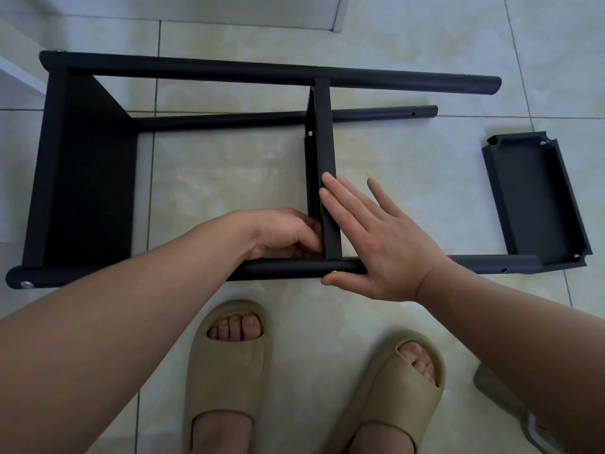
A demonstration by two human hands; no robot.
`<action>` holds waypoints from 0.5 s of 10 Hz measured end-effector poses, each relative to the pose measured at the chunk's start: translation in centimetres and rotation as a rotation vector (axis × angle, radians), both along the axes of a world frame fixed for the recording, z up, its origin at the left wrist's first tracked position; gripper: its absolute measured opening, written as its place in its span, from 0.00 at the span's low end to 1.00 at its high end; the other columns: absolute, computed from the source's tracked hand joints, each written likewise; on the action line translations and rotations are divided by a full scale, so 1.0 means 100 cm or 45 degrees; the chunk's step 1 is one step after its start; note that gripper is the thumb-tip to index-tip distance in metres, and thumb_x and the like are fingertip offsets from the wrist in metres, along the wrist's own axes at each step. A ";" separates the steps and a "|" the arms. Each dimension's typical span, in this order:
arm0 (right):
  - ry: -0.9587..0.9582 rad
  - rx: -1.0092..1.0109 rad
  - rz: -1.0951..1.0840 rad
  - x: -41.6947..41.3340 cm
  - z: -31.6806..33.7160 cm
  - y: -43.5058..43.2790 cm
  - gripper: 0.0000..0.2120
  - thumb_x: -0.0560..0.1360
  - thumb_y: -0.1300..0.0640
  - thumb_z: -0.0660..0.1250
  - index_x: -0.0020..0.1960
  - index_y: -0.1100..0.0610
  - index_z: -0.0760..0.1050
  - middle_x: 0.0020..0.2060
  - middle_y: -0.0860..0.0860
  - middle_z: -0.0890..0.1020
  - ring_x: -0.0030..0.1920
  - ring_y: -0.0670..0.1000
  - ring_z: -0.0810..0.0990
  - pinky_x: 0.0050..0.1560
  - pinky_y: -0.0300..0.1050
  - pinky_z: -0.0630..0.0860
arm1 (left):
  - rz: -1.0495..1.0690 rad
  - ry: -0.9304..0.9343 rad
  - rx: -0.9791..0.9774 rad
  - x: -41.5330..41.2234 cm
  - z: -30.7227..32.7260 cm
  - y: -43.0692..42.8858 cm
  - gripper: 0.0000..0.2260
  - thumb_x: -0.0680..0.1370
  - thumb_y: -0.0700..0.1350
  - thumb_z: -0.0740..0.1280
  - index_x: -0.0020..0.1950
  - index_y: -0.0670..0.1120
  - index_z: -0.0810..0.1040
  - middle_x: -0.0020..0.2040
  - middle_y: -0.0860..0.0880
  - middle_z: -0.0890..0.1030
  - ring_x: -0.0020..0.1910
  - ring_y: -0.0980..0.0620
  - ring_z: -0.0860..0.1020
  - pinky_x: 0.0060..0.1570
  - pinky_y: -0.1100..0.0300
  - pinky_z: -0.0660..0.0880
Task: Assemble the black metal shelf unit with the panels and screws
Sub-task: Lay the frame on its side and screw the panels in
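Note:
The black metal shelf frame (pixel 203 72) lies on its side on the tiled floor, with one panel (pixel 88 178) fixed at its left end. A middle panel (pixel 322 136) stands between the poles. My left hand (pixel 284 232) is curled against the lower left side of this panel, just above the near pole (pixel 288 268); what its fingertips hold is hidden. My right hand (pixel 373 237) lies flat with straight fingers against the panel's right face, its thumb by a silver screw (pixel 334 272) in the near pole. A loose panel (pixel 537 198) lies to the right.
My feet in beige slippers (pixel 229 365) stand just in front of the near pole. White furniture edges (pixel 337 14) sit at the top and far left. A grey object (pixel 510 401) lies at the lower right.

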State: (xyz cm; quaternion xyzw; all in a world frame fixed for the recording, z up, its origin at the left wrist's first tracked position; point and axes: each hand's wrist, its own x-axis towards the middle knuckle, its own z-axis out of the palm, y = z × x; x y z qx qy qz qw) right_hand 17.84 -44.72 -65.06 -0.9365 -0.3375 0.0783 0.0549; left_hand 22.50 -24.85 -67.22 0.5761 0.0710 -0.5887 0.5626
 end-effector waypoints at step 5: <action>0.015 -0.002 -0.002 0.000 0.001 0.000 0.49 0.77 0.27 0.53 0.82 0.63 0.50 0.82 0.57 0.49 0.82 0.55 0.48 0.79 0.63 0.52 | -0.025 -0.037 0.105 0.002 -0.001 -0.001 0.07 0.75 0.29 0.64 0.51 0.37 0.77 0.41 0.39 0.79 0.32 0.50 0.81 0.32 0.62 0.78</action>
